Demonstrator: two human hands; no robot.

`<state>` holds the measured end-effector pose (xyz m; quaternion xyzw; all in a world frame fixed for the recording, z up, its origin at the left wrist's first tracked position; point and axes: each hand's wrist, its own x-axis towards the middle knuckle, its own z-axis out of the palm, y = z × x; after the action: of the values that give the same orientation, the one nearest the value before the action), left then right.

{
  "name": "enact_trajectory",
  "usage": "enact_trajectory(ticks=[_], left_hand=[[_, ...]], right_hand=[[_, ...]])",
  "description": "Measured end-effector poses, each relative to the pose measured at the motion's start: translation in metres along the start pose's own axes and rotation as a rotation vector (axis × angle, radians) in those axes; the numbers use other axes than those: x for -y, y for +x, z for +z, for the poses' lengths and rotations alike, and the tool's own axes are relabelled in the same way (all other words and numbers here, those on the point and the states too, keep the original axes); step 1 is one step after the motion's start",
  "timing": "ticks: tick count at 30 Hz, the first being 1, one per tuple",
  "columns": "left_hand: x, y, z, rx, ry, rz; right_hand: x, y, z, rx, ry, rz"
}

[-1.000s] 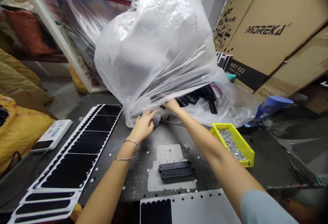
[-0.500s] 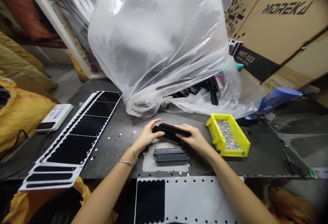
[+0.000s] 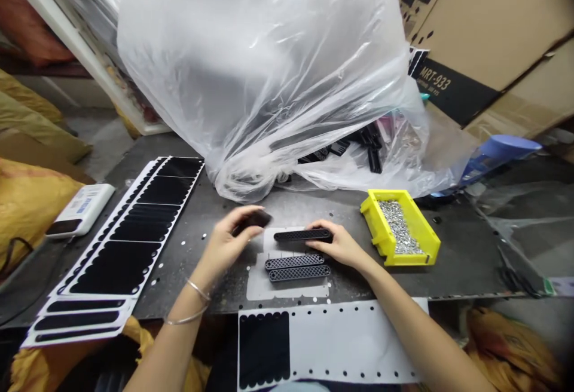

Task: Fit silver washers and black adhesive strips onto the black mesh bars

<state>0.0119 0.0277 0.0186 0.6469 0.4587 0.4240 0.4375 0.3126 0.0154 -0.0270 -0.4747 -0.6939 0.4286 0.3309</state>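
Observation:
My left hand point(image 3: 228, 239), a bracelet at its wrist, is closed round a dark piece point(image 3: 256, 220), blurred and partly covered by the fingers. Thumb and fingers of my right hand point(image 3: 338, 242) pinch one end of a long black plastic strip point(image 3: 298, 235) with rounded ends. Just in front of it, two black lattice-patterned strips point(image 3: 298, 267) lie side by side on a pale sheet point(image 3: 287, 291). Right of my right hand stands a yellow bin point(image 3: 419, 224) filled with small silvery metal pieces point(image 3: 399, 224).
A large clear plastic bag point(image 3: 264, 69) rises at the back, with black parts point(image 3: 372, 147) beside its knot. Sheets of black stickers point(image 3: 147, 213) and a white scale point(image 3: 81, 210) lie left. A partly used sticker sheet point(image 3: 350, 344) hangs at the front edge. Cardboard boxes point(image 3: 488, 27) stand back right.
My hands have moved apart. The left has drawn off to the left with a dark piece, while the right keeps a black strip, lowered over the pale sheet. The camera view has shifted slightly.

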Motion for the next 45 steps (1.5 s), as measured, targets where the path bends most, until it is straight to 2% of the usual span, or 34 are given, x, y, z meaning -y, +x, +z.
enact_trajectory(ticks=[3,5,7,10,12,15,18,21,23,26,29,32,37,40,42,44,45], left_hand=[[0.0,-0.004,0.035,0.335,0.238,0.139],[0.003,-0.007,0.056,0.41,0.388,0.233],[0.007,-0.01,0.067,0.365,0.454,0.29],[0.011,-0.016,0.065,0.268,0.47,0.313],[0.014,-0.02,0.056,0.229,0.47,0.249],[0.019,-0.03,0.044,0.296,0.458,0.11],[0.026,-0.039,0.04,0.373,0.421,0.064],[0.028,-0.044,0.042,0.354,0.404,0.071],[0.028,-0.044,0.045,0.328,0.408,0.065],[0.026,-0.044,0.05,0.311,0.401,0.064],[0.025,-0.043,0.053,0.337,0.379,0.088],[0.027,-0.045,0.049,0.336,0.364,0.084],[0.036,-0.054,0.045,0.316,0.36,0.046],[0.038,-0.055,0.05,0.203,0.458,0.069],[0.037,-0.051,0.053,0.172,0.527,0.099],[0.035,-0.046,0.055,0.238,0.53,0.113],[0.035,-0.043,0.056,0.277,0.514,0.108]], right_hand=[[-0.003,0.007,-0.001,0.034,-0.061,-0.012],[-0.006,0.01,-0.006,0.052,-0.132,-0.048],[-0.006,0.01,-0.012,0.049,-0.193,-0.038],[-0.001,0.008,-0.014,0.052,-0.206,-0.013],[0.007,0.007,-0.007,0.089,-0.182,-0.038],[0.024,0.017,0.001,0.161,-0.183,-0.068],[0.037,0.051,-0.009,0.078,-0.273,-0.041],[0.04,0.104,-0.032,-0.13,-0.387,0.021],[0.037,0.138,-0.04,-0.204,-0.475,0.079],[0.032,0.173,-0.029,-0.195,-0.577,0.138],[0.026,0.183,-0.006,-0.176,-0.634,0.161],[0.018,0.161,0.0,-0.178,-0.653,0.164],[0.004,0.063,-0.032,-0.133,-0.61,0.132],[0.004,0.016,-0.041,-0.009,-0.509,0.063],[0.006,0.001,-0.036,0.092,-0.387,-0.016],[0.008,-0.005,-0.024,0.14,-0.246,-0.063],[0.009,-0.007,-0.015,0.114,-0.181,-0.05]])
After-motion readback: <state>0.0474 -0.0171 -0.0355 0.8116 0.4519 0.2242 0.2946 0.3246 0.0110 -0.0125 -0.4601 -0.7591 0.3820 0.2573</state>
